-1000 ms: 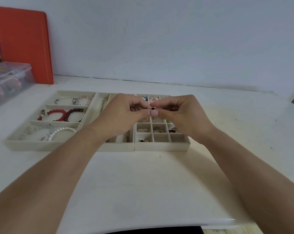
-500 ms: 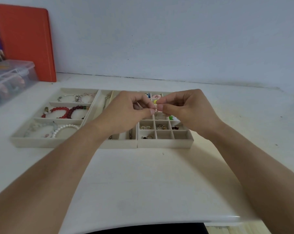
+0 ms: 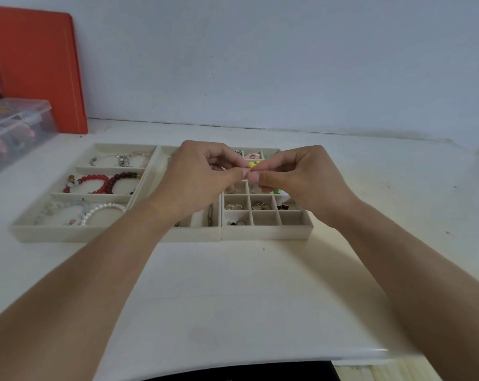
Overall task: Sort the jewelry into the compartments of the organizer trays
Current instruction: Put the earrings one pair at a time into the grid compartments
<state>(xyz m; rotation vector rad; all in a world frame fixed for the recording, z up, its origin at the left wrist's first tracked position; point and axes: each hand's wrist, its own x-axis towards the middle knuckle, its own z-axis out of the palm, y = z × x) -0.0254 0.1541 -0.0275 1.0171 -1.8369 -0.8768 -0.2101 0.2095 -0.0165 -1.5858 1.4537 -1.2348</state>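
Three beige organizer trays stand side by side on the white table. The left tray holds a silver bracelet, red bead bracelets and a pearl bracelet in separate rows. The right grid tray has rings and small earrings in several cells. Above the grid tray my left hand and my right hand meet fingertip to fingertip, both pinching a tiny yellow earring. The middle tray is mostly hidden behind my left hand.
A clear plastic storage box sits at the far left with an orange board leaning on the wall behind it. The table's front edge curves close to me.
Both hands stay joined over the grid tray and have shifted slightly. A small yellow piece now shows between the fingertips, where a dark speck showed a second ago.
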